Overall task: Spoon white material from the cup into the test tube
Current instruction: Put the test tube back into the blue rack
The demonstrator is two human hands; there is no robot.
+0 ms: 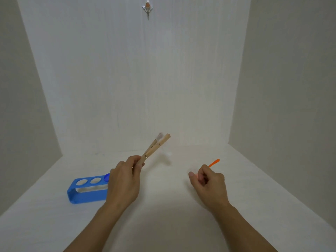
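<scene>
My left hand [125, 180] grips the handle of a wooden test-tube clamp [156, 145] that points up and to the right above the table. A clear test tube [160, 136] sits in the clamp's jaws; it is blurred and only faintly visible. My right hand [209, 182] is curled round a small orange spoon [214, 162], whose end sticks out past the knuckles to the upper right. Something pale pink [196, 175] shows beside my right thumb; I cannot tell what it is. I see no cup.
A blue test-tube rack [85, 191] with round holes lies on the white table to the left, partly behind my left hand. White walls close in the back and both sides. A hook [147, 8] hangs high on the back wall.
</scene>
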